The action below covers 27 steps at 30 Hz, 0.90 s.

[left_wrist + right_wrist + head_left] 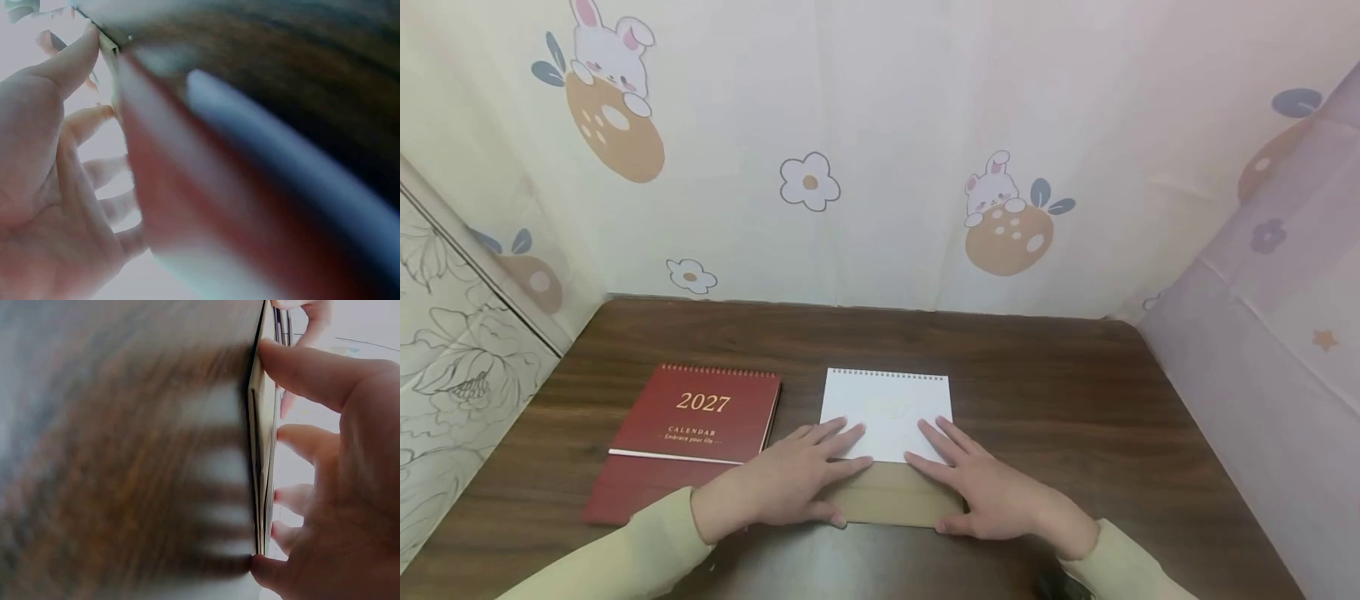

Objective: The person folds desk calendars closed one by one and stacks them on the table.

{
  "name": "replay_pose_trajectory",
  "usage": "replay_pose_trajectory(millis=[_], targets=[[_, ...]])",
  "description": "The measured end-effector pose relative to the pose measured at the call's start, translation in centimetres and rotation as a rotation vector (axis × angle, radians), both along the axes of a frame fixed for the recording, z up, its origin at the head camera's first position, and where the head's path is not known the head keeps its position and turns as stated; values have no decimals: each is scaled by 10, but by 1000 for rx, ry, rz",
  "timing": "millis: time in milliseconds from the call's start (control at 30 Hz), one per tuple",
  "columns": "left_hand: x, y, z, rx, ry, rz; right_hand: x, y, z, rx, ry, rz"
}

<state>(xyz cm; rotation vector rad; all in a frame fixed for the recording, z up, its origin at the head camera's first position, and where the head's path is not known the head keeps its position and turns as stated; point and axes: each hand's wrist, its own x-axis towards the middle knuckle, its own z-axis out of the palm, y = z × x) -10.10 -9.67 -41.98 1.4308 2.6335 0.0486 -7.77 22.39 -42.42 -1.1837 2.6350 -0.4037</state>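
Observation:
A small desk calendar point(887, 412) with a white top page, a spiral binding along its far edge and a tan lower strip lies flat in the middle of the table. My left hand point(797, 475) rests on its left side, fingers spread, thumb at the near edge. On the opposite side my right hand point(992, 487) lies the same way, fingers spread over the page. Seen edge-on in the right wrist view, the calendar point(265, 437) has the fingertips touching it. The left wrist view shows the left hand point(56, 156) with its fingers extended.
Left of the small calendar lies a larger red 2027 calendar point(700, 425), partly covered by the left forearm. The dark wooden table point(1075, 400) meets a patterned curtain point(887, 125) at its back. A dark object point(1063, 586) shows under the right sleeve.

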Motion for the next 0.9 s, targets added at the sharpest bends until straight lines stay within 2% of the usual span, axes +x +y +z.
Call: replay_pose_trajectory(millis=[100, 200, 367, 533, 733, 900], targets=[[-4, 1, 7, -1, 7, 9, -2, 0, 2, -2, 7, -39], [-8, 0, 13, 42, 19, 33, -3, 0, 3, -39, 19, -103], [-17, -7, 15, 151, 71, 118, -7, 4, 3, -100, 121, -233], [-26, -11, 16, 181, 107, 227, -12, 7, 4, -135, 185, -362], [-33, -11, 14, 168, 79, 352, -15, 8, 7, -147, 118, -532], [-36, -9, 12, 128, -17, 465, -17, 9, 7, -123, 35, -592]])
